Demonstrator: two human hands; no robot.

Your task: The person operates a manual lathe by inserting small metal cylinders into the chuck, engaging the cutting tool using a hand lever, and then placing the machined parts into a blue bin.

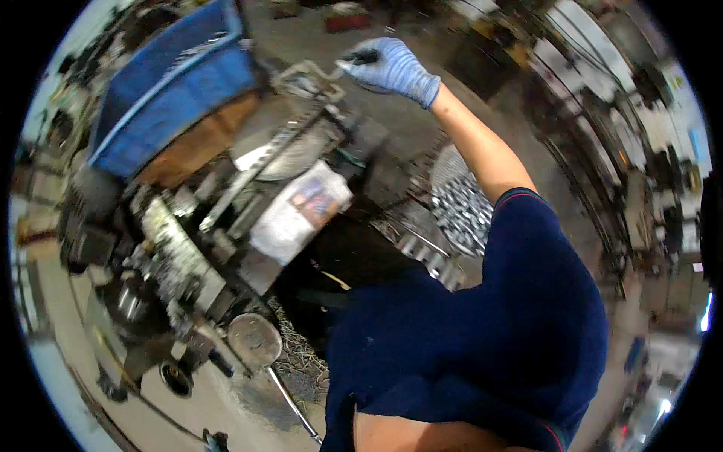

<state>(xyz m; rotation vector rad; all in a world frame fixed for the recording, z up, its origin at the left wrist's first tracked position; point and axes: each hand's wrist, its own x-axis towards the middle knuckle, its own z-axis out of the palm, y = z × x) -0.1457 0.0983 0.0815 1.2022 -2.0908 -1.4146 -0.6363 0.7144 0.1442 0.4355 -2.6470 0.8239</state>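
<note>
My right hand, in a blue-and-white knit glove with dark patches at the fingers, reaches far forward at the top centre. Its fingers are curled together, and blur hides what is between them. Just left of the fingertips is a pale, bent metal frame on the machine; whether they touch it I cannot tell. Below that frame, a long metal bar runs slantwise across the machine. A white cloth or bag with a coloured print lies beside the bar. My left hand is out of view.
A large blue bin holding metal pieces stands at upper left. Right of the machine sits a round container full of small shiny metal parts. A round metal disc and a long rod stand at lower left, near metal shavings.
</note>
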